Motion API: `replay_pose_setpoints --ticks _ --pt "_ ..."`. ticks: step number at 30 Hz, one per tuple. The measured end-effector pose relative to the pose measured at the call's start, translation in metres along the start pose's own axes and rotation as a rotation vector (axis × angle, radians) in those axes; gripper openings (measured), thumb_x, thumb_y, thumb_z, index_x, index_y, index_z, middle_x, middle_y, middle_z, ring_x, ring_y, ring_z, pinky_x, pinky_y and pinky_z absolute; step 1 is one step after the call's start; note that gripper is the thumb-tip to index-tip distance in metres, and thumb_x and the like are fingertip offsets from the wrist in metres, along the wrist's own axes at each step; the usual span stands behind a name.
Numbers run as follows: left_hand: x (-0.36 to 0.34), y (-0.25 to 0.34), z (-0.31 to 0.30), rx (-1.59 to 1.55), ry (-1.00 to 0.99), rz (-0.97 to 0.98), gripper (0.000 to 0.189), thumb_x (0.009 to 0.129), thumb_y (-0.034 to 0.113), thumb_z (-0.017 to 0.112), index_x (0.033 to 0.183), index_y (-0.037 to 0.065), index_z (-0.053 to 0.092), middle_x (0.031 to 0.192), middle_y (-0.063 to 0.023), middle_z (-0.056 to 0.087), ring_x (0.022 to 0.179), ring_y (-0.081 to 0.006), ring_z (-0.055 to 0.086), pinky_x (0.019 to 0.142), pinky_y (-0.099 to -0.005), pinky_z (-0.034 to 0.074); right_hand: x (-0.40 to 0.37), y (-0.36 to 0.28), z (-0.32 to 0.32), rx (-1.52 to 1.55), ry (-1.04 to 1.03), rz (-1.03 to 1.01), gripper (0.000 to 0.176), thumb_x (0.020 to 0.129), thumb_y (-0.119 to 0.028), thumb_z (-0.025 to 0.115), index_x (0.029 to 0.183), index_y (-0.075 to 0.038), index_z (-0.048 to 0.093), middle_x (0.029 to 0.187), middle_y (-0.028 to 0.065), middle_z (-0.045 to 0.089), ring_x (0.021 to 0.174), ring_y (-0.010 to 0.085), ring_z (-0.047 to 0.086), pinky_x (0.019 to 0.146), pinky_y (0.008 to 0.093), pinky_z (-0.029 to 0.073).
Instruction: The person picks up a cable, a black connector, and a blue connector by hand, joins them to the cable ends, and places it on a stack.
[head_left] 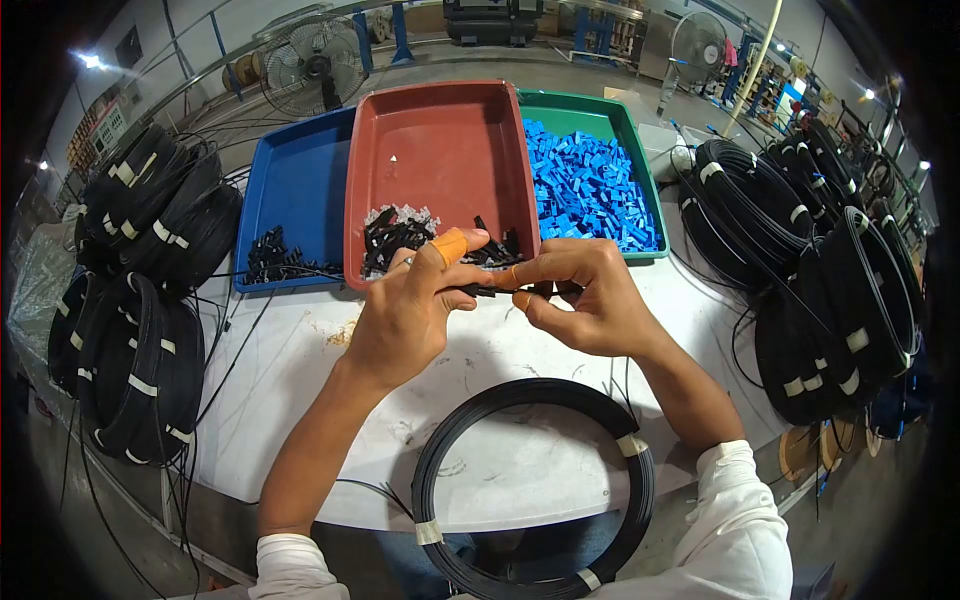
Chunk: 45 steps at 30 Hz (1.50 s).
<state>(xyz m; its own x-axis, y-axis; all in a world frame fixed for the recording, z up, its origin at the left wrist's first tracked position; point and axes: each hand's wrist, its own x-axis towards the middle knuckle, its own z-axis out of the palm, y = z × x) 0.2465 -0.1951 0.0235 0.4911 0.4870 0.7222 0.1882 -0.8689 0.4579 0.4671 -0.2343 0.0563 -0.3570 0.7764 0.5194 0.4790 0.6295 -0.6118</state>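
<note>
Above the middle of the white table, my left hand (400,318) pinches a small black connector piece (480,290) between thumb and finger. Facing it, my right hand (592,300) has its thumb and fingers closed on a thin black cable (540,292) at the piece's other end. Orange tape wraps fingers of both hands. Below them lies a coil of black cable (428,470), bound with pale tape and overhanging the table's front edge. Just behind the hands, the red tray (440,120) holds black pieces (395,238) and small clear pieces (415,214).
A blue tray (300,170) with black parts (275,258) stands left; a green tray (640,150) of blue clips (590,190) stands right. Taped cable coils (140,370) crowd the left edge, and more coils (840,320) the right. Fans (315,65) stand beyond the white table (300,420).
</note>
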Motion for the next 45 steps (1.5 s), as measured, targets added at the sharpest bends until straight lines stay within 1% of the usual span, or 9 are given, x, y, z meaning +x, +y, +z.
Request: replay_pose_setpoints --ticks 3,7,9,13,23,24,29,35,45 --pt "0.0 0.005 -0.001 0.025 0.017 0.011 0.044 0.083 -0.022 0.049 0.122 -0.003 0.041 0.127 -0.0206 0.063 0.098 -0.03 0.072 0.076 -0.03 0.064 -0.002 0.004 0.005 -0.003 0.053 -0.066 0.024 0.074 -0.004 0.071 0.097 -0.005 0.079 0.066 0.0037 0.061 0.053 0.0094 0.046 0.047 0.0274 0.034" --pt "-0.003 0.0 -0.003 0.017 -0.004 0.035 0.043 0.083 -0.02 0.055 0.121 -0.002 0.043 0.127 -0.0192 0.063 0.101 -0.0284 0.072 0.081 -0.0299 0.062 -0.003 0.004 0.007 -0.115 0.075 -0.115 0.022 0.074 -0.002 0.073 0.095 -0.005 0.078 0.067 0.0039 0.061 0.054 0.0111 0.049 0.047 0.0278 0.036" --pt "-0.002 0.005 -0.006 0.081 -0.021 0.042 0.043 0.084 -0.016 0.061 0.12 0.0 0.045 0.126 -0.0183 0.064 0.103 -0.0275 0.072 0.085 -0.0311 0.06 -0.004 0.003 0.008 -0.204 0.099 -0.124 0.018 0.074 -0.009 0.074 0.092 -0.007 0.077 0.073 0.0082 0.063 0.057 0.0231 0.061 0.051 0.0342 0.047" --pt "-0.001 0.012 -0.005 -0.001 0.032 -0.016 0.044 0.083 -0.012 0.066 0.12 0.001 0.045 0.122 -0.0166 0.066 0.103 -0.0273 0.072 0.087 -0.0325 0.059 -0.005 0.004 0.012 -0.217 0.125 -0.139 0.019 0.074 -0.008 0.075 0.093 -0.007 0.076 0.074 0.0072 0.064 0.056 0.0228 0.061 0.051 0.0341 0.047" --pt "-0.005 0.006 -0.007 0.051 0.027 0.102 0.044 0.084 -0.009 0.068 0.12 0.0 0.045 0.113 -0.0161 0.07 0.102 -0.0257 0.072 0.086 -0.0333 0.059 -0.004 0.004 0.014 -0.184 0.139 -0.214 0.023 0.074 -0.003 0.075 0.096 -0.007 0.075 0.076 0.0056 0.063 0.059 0.0202 0.063 0.05 0.033 0.049" --pt "-0.003 0.006 -0.009 0.038 0.02 0.101 0.045 0.083 -0.007 0.069 0.12 0.0 0.045 0.111 -0.0157 0.071 0.101 -0.0252 0.072 0.086 -0.0336 0.058 -0.003 0.008 0.017 -0.13 0.161 -0.262 0.03 0.071 0.005 0.074 0.099 -0.004 0.075 0.074 0.0048 0.06 0.058 0.0147 0.054 0.05 0.0294 0.042" --pt "-0.005 0.002 -0.003 -0.103 0.123 0.036 0.048 0.082 -0.001 0.074 0.118 0.002 0.043 0.102 -0.0147 0.072 0.097 -0.0225 0.072 0.088 -0.0318 0.057 -0.004 0.002 0.012 -0.136 0.119 -0.215 0.03 0.071 0.005 0.073 0.1 -0.005 0.075 0.074 0.0049 0.06 0.06 0.0152 0.056 0.051 0.0303 0.043" --pt "-0.006 0.007 0.0 -0.398 0.143 -0.171 0.053 0.079 -0.002 0.073 0.112 0.007 0.033 0.097 -0.0129 0.069 0.088 -0.0147 0.067 0.085 -0.0304 0.054 -0.003 0.005 0.012 -0.193 0.108 -0.281 0.024 0.075 -0.004 0.075 0.099 -0.008 0.074 0.074 0.0042 0.059 0.057 0.0203 0.06 0.049 0.0332 0.047" --pt "-0.009 0.004 0.001 -0.403 0.083 -0.135 0.052 0.081 -0.004 0.069 0.114 0.013 0.031 0.099 -0.0084 0.062 0.082 -0.0082 0.06 0.068 -0.0239 0.045 -0.004 0.004 0.009 -0.138 0.046 -0.283 0.026 0.077 -0.004 0.075 0.102 -0.007 0.071 0.079 0.0053 0.06 0.061 0.0228 0.061 0.051 0.035 0.048"
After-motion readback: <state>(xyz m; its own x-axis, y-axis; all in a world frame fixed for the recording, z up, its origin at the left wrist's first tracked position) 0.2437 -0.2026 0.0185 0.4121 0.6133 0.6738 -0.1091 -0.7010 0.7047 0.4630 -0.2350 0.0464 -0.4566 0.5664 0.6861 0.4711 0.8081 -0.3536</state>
